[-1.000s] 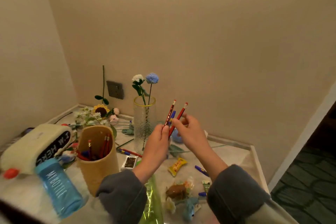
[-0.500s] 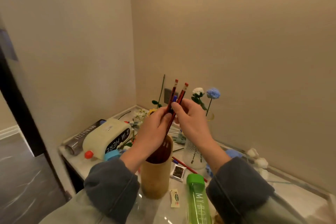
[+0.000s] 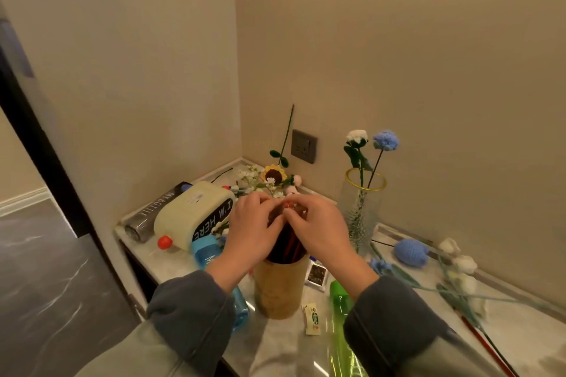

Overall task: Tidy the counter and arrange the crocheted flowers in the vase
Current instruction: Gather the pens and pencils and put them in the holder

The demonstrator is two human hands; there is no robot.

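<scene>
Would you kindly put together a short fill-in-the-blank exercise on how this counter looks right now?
1. The glass vase holds ____ flowers: a white flower and a blue flower.
2. The vase's rim is coloured ____.
3. The left hand and right hand hold red pencils standing in the tan cup, which is to the ____ of the vase in the picture.
4. The bottle lying beside the right sleeve is ____.
Missing words: two; yellow; left; green.
</scene>
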